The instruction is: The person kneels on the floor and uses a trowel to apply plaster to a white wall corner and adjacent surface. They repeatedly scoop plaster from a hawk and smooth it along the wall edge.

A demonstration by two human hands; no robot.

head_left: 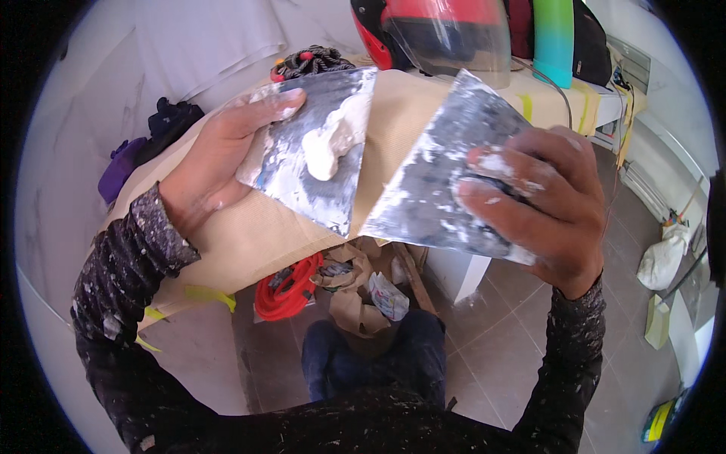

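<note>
White paste (327, 150) lies between the left hand (219, 159), pinching the plate (325, 88) beneath, and the right hand (556, 200), clutching another plate (435, 170).

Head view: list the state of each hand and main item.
Left flat silver metal plate: tilted, smeared white.
Right flat silver metal plate: tilted, smeared white.
Thick white paste: lumped on left plate.
Left grip: closed on left plate.
Right grip: closed on right plate.
Orange tubing: coiled.
Dark fabric sleeves: spattered white.
Brown paper: crumpled.

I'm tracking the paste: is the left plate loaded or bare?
Loaded: the left plate, held in the left hand, bears thick white paste near its right edge.
</note>
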